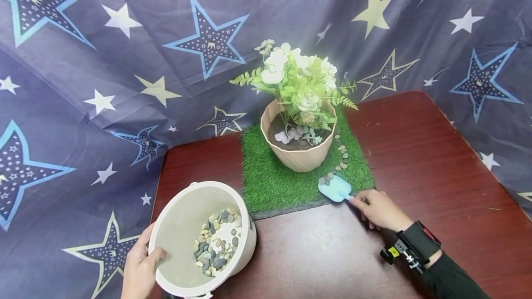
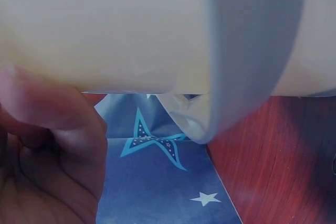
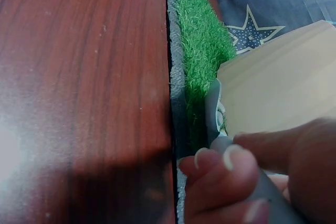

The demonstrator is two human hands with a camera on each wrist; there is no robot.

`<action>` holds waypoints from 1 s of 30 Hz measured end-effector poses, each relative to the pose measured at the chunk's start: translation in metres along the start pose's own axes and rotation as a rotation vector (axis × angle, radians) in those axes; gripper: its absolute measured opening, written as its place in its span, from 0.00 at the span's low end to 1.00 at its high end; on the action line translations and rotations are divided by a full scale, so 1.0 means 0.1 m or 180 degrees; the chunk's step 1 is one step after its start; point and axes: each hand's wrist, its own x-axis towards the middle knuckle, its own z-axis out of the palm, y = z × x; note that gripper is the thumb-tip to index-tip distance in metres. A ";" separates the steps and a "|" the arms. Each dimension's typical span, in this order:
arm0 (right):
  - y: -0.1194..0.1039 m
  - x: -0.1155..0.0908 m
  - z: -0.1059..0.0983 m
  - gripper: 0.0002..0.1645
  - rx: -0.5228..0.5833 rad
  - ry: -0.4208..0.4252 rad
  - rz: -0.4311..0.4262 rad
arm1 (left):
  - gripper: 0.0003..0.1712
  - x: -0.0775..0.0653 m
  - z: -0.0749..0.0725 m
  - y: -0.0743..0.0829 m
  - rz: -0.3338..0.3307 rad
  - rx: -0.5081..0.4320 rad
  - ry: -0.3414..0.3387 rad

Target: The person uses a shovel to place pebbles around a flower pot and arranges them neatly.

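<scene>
My left hand [image 1: 142, 262] grips the rim of a cream bucket [image 1: 174, 225], thumb inside, with the bucket tilted so its mouth faces me. Grey and tan pebbles [image 1: 214, 257] lie on its bottom. In the left wrist view the bucket wall [image 2: 105, 30] fills the upper part. My right hand [image 1: 380, 209] holds the handle of a small light-blue shovel [image 1: 335, 190]. Several pebbles sit at the front of its blade, over the green turf mat [image 1: 270, 193]. In the right wrist view the fingers [image 3: 220, 182] wrap the handle, and the blade [image 3: 212, 108] is seen edge-on.
A pale pink pot [image 1: 301, 158] with white artificial flowers [image 1: 299, 73] stands on the mat. A line of pebbles [image 1: 342, 151] curves along the turf at the pot's right. The red-brown table [image 1: 428, 160] lies beneath, with a starry curtain [image 1: 266, 22] behind.
</scene>
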 end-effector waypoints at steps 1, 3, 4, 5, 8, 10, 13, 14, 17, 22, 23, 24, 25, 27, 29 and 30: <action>-0.01 0.01 -0.01 0.20 -0.0005 -0.0012 0.0010 | 0.40 0.00 0.00 0.00 0.0001 0.0005 0.0005; -0.04 0.02 -0.02 0.20 -0.0009 -0.0040 0.0013 | 0.40 0.00 0.00 0.00 0.0000 -0.0004 0.0000; -0.05 0.02 -0.03 0.20 -0.0026 -0.0055 0.0013 | 0.41 0.01 0.00 0.00 -0.0002 -0.0014 -0.0002; -0.07 0.03 -0.04 0.20 -0.0056 -0.0071 0.0010 | 0.41 0.01 0.00 0.00 -0.0006 -0.0018 0.0000; -0.11 0.06 -0.07 0.19 -0.0177 -0.0112 -0.0002 | 0.41 0.01 0.00 0.01 -0.0025 -0.0019 0.0008; -0.14 0.07 -0.10 0.19 -0.0304 -0.0141 0.0005 | 0.41 0.01 0.00 0.00 -0.0028 -0.0010 0.0014; -0.21 0.10 -0.16 0.21 -0.0573 -0.0179 -0.0071 | 0.41 0.00 0.00 0.00 -0.0020 -0.0011 0.0019; -0.24 0.11 -0.18 0.22 -0.0685 -0.0181 -0.0120 | 0.41 0.00 0.00 0.00 -0.0016 -0.0020 0.0016; -0.33 0.13 -0.23 0.24 -0.1056 -0.0151 -0.0295 | 0.41 0.00 0.00 0.00 -0.0004 -0.0024 0.0008; -0.44 0.17 -0.29 0.21 -0.1524 -0.0117 -0.0453 | 0.41 0.01 0.01 0.00 -0.0007 0.0012 0.0008; -0.45 0.18 -0.29 0.21 -0.1597 -0.0109 -0.0460 | 0.41 0.01 0.01 0.00 -0.0011 0.0017 0.0010; -0.46 0.18 -0.30 0.22 -0.1658 -0.0110 -0.0451 | 0.41 0.01 0.01 0.00 -0.0017 0.0020 0.0013; -0.48 0.18 -0.31 0.22 -0.1706 -0.0108 -0.0448 | 0.41 0.01 0.01 0.00 -0.0022 0.0021 0.0013; -0.51 0.19 -0.32 0.22 -0.1799 -0.0116 -0.0419 | 0.41 0.01 0.01 0.00 -0.0034 0.0025 0.0018; -0.55 0.19 -0.34 0.22 -0.1853 -0.0136 -0.0401 | 0.41 0.01 0.01 0.01 -0.0045 0.0031 0.0021; -0.56 0.20 -0.35 0.22 -0.1876 -0.0160 -0.0376 | 0.41 0.01 0.01 0.01 -0.0052 0.0031 0.0022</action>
